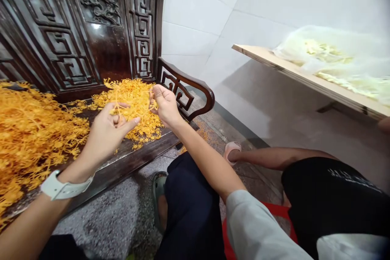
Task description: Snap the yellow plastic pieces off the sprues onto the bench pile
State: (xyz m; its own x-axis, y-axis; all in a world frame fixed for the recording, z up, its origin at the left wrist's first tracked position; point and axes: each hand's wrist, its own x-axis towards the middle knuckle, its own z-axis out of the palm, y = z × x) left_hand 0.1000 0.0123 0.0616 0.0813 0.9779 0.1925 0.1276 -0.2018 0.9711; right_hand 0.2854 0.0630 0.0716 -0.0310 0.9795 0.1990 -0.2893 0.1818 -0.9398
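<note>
Heaps of orange-yellow plastic sprigs (33, 130) cover the seat of a dark carved wooden bench (140, 146). My left hand (106, 130), with a white watch on the wrist, is curled around a thin strand of the sprigs. My right hand (164, 103) is pinched on the other end of the same bunch, just above a smaller pile (137, 97) near the bench's armrest (189, 89). The strand stretches between both hands.
Another person sits at the right, a bare leg (274, 157) stretched out with a pink slipper (232, 148). A light wooden board (310, 79) holding a clear bag of pale material stands at the upper right. Speckled floor lies below; white tiled wall behind.
</note>
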